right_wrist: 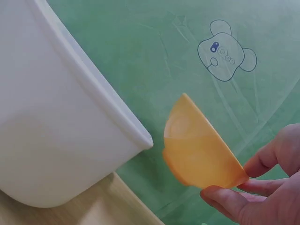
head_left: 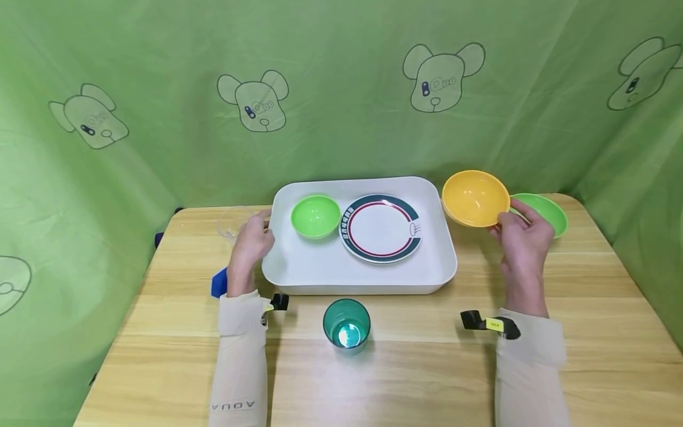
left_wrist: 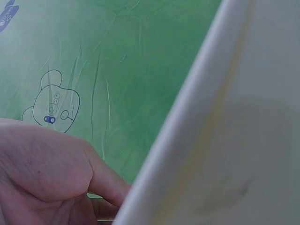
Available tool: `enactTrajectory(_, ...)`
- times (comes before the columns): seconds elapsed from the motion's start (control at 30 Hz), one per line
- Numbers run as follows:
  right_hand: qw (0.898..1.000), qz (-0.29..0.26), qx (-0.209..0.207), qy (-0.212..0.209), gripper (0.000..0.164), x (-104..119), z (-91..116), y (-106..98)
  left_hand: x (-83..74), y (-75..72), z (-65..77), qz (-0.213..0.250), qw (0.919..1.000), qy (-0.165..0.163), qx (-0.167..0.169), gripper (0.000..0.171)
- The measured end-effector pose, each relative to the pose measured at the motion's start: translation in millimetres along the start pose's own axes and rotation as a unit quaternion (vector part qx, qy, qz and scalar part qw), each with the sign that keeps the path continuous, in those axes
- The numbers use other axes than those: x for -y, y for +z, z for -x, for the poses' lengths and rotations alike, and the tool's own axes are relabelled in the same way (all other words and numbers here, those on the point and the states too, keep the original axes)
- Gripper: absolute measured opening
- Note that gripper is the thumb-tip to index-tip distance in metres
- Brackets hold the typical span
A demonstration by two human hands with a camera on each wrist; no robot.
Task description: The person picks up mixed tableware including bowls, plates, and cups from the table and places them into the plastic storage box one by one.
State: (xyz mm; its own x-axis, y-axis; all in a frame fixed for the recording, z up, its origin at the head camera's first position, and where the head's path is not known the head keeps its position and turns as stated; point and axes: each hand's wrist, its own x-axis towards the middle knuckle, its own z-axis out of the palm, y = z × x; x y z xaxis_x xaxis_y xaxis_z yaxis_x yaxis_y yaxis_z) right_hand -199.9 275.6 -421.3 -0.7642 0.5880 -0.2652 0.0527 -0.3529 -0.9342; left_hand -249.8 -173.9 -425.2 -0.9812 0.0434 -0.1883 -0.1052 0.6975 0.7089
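Observation:
An orange bowl (head_left: 476, 198) is held up at the tray's right end, its rim pinched between the thumb and fingers of my right hand (head_left: 525, 237). The right wrist view has this bowl (right_wrist: 199, 145) side-on, tilted and apart from the tray wall. My left hand (head_left: 252, 240) grips the left side of a white tray (head_left: 304, 270); its fingertips are partly hidden at the wall in the left wrist view. In the tray, a green bowl (head_left: 316, 216) sits left of a round white plate (head_left: 380, 228) with a dark green and red border.
Behind my right hand stands another green bowl (head_left: 549, 213). A teal cup (head_left: 347, 323) is in front of the tray. By my left forearm lies a blue object (head_left: 219, 283), with a clear round item (head_left: 232, 219) farther back. A green curtain (head_left: 341, 89) hangs behind the wooden table (head_left: 411, 367).

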Motion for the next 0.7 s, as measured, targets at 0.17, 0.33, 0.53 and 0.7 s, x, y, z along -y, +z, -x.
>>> enactTrajectory(0.17, 1.0, 0.003, 0.004, -0.004, 0.046, 3, 3, 2, -0.2, -0.1, 0.3, 0.002, 1.0, 0.0, 0.0, 0.055)
enactTrajectory(0.33, 1.0, 0.005, 0.009, -0.012, 0.045, 5, 7, 5, 1.2, 0.6, -0.7, -0.002, 1.0, 0.007, 0.001, 0.054)
enactTrajectory(0.53, 1.0, 0.016, 0.019, -0.015, 0.044, 6, 12, 11, 1.5, 0.2, -1.0, -0.004, 1.0, 0.008, -0.001, 0.053)
enactTrajectory(0.7, 0.999, 0.017, 0.032, -0.015, 0.044, 6, 14, 15, 2.5, 0.6, -1.8, -0.003, 1.0, 0.007, 0.0, 0.054)
